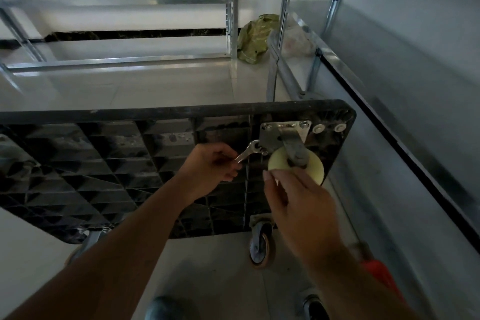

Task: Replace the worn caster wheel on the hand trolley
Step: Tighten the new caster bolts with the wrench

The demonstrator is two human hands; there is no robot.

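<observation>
One hand trolley (109, 163) is lying upside down on the pale tiled floor (197, 275), its black plastic underside showing a grid of moulded ribs. Three casters are showing on it. At the far right corner one pale yellow caster wheel (279, 162) is sitting in a grey metal fork on a flat steel plate (270, 135); two bolt heads are showing along the plate's top edge and two white round caps just beside it. At the near edge a second caster (261, 244), grey with an orange-brown tread, is hanging below the deck, and a third (88, 241) is partly hidden behind the left forearm.

The left hand (213, 166) is curling its fingers around the handle of one small shiny metal wrench (246, 153), whose head is sitting at the plate's lower left corner. The right hand (296, 202) is reaching over the yellow wheel with fingers bent on its rim; how firmly it is gripping cannot be told.

One crumpled green bag (254, 39) is lying by the steel shelving (231, 8).
</observation>
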